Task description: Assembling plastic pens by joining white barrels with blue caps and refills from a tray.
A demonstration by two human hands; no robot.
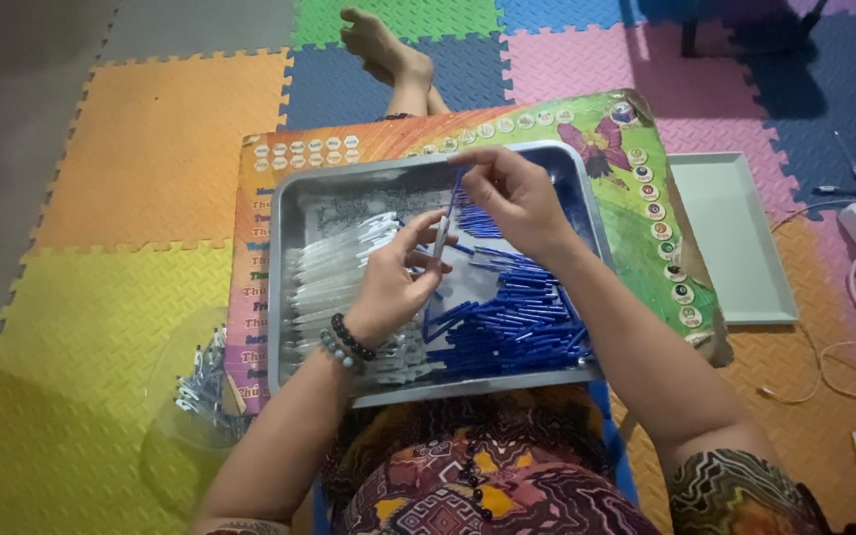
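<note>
Above the shiny metal tray (289, 297), the left hand (393, 282) has its grip pinched on a clear plastic pen barrel (441, 238). At one o'clock, the right hand (512, 193) pinches a thin blue pen refill (456, 190).

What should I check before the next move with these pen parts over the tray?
1. Left hand grips a clear pen barrel: ok, pinched between the fingers.
2. Right hand grips a blue refill: ok, held near its top end.
3. Refill tip lined up with the barrel's opening: cannot tell, too small to see.
4. Both parts are above the metal tray: ok.
5. Stock sorted: ok, clear barrels lie on the tray's left side and blue refills on its right.
6. Clear bowl of finished pens beside the left arm: ok, on the mat.
</note>
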